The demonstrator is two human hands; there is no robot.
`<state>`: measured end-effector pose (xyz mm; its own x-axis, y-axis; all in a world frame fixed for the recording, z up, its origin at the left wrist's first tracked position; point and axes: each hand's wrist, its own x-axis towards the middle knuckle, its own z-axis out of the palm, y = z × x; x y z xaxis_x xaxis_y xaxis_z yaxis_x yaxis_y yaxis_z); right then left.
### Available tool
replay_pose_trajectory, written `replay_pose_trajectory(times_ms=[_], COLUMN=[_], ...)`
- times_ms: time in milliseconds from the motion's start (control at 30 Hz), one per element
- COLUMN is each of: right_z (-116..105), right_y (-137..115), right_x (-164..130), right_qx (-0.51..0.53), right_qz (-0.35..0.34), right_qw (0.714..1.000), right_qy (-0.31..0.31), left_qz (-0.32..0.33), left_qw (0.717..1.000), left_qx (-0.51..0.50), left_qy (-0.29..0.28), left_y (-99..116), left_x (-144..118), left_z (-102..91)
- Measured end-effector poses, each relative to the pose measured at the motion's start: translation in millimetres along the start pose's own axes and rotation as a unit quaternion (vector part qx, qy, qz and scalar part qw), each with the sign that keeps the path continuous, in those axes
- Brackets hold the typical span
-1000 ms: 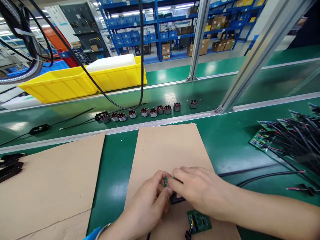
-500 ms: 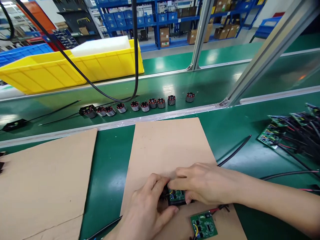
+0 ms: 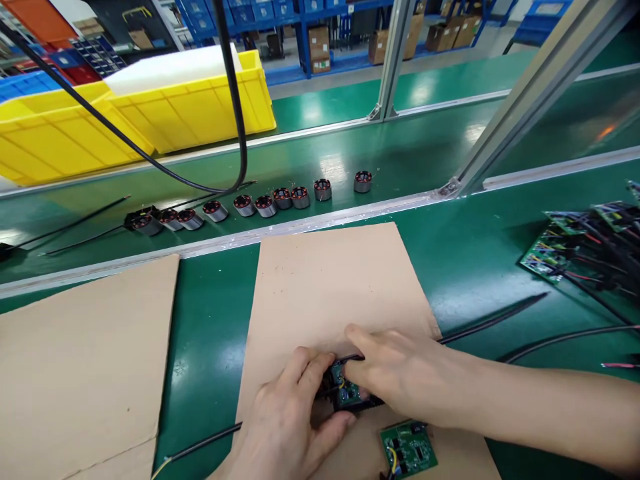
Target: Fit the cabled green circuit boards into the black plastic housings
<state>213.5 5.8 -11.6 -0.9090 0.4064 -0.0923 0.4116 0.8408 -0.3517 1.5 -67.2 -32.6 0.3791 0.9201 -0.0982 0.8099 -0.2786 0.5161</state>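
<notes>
A green circuit board (image 3: 346, 392) sits in a small black housing (image 3: 357, 405) on the cardboard sheet. My left hand (image 3: 295, 410) is closed around the housing's left end, thumb at the near side and fingertips at the far side. From the right, my right hand (image 3: 395, 367) reaches over the board; its fingers bend down onto the board and cover its right part, with the index finger raised. Black cables run out from both sides beneath the hands. A second green circuit board (image 3: 409, 450) with a yellow wire lies just in front of the right wrist.
Cardboard (image 3: 320, 287) lies under the work, with another sheet (image 3: 85, 360) to the left. Several motor stators (image 3: 265, 206) line the green bench beyond the metal rail. Boards with cables (image 3: 550, 250) are piled at right. Yellow bins (image 3: 190, 110) and a hanging black cable (image 3: 235, 87) stand farther back.
My right hand's index finger has lifted off, and its other fingers have shifted on the board. The black cable on the right has swung outward. The whole view has shifted slightly.
</notes>
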Motion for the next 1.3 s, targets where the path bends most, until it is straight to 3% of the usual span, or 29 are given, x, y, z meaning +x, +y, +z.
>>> replay_pose_trajectory(times_ms=[100, 233, 300, 367, 433, 467, 533, 600, 633, 700, 767, 867, 1033, 1100, 1200, 1300], right_z=[-0.3, -0.6, -1.3, -2.0, -1.9, -1.3, 0.7, 3.6, 5.0, 7.6, 9.6, 12.4, 15.0, 12.3, 3.7, -3.7], right_y=[-1.7, -1.7, -1.6, -1.5, -1.5, -1.5, -1.3, -0.8, -0.4, 0.9, 2.5, 3.7, 0.2, -0.4, 1.5, 3.5], right_x=[2.8, 7.3, 7.9, 7.4, 6.6, 6.1, 5.5, 5.3, 5.3, 5.2, 4.7, 2.7, 1.3, 3.9, 13.7, 28.7], right_qx=[0.023, 0.040, 0.053, 0.059, 0.058, 0.058, 0.062, 0.063, 0.059, 0.052, 0.048, 0.055, 0.052, 0.058, 0.098, 0.136], right_qz=[0.007, 0.015, 0.015, 0.017, 0.019, 0.019, 0.016, 0.013, 0.014, 0.014, 0.014, 0.023, 0.032, 0.021, 0.030, 0.094], right_qw=[1.000, 0.999, 0.998, 0.998, 0.998, 0.998, 0.998, 0.998, 0.998, 0.998, 0.997, 0.996, 0.993, 0.993, 0.992, 0.986], right_qy=[-0.004, -0.002, -0.003, -0.012, -0.018, -0.017, -0.004, 0.018, 0.029, 0.044, 0.055, 0.064, 0.097, 0.104, 0.073, 0.012], left_qz=[-0.015, -0.082, -0.155, -0.214, -0.240, -0.234, -0.168, -0.042, 0.025, 0.116, 0.153, 0.166, 0.090, 0.095, 0.131, 0.154], left_qw=[0.999, 0.977, 0.939, 0.879, 0.842, 0.855, 0.929, 0.992, 0.999, 0.986, 0.968, 0.949, 0.926, 0.920, 0.905, 0.900], left_qx=[-0.044, -0.162, -0.246, -0.330, -0.378, -0.366, -0.262, -0.098, -0.024, 0.073, 0.138, 0.230, 0.347, 0.359, 0.380, 0.380], left_qy=[-0.017, -0.107, -0.185, -0.270, -0.302, -0.285, -0.199, -0.070, -0.007, 0.094, 0.143, 0.139, 0.121, 0.122, 0.139, 0.150], left_y=[0.1, -5.9, -10.7, -12.8, -8.9, -4.8, 4.5, 9.8, 9.5, 2.9, -7.3, -14.6, 0.1, 2.9, -1.1, -7.4], left_x=[-2.4, 0.7, 6.5, 12.9, 16.8, 16.9, 13.1, 5.8, 1.7, -6.3, -13.5, -23.8, -36.1, -36.2, -32.2, -28.2], left_z=[-5.8, -21.8, -27.4, -30.4, -31.4, -31.2, -28.3, -21.2, -16.2, -5.0, 5.4, 17.7, 33.2, 35.2, 33.3, 31.3])
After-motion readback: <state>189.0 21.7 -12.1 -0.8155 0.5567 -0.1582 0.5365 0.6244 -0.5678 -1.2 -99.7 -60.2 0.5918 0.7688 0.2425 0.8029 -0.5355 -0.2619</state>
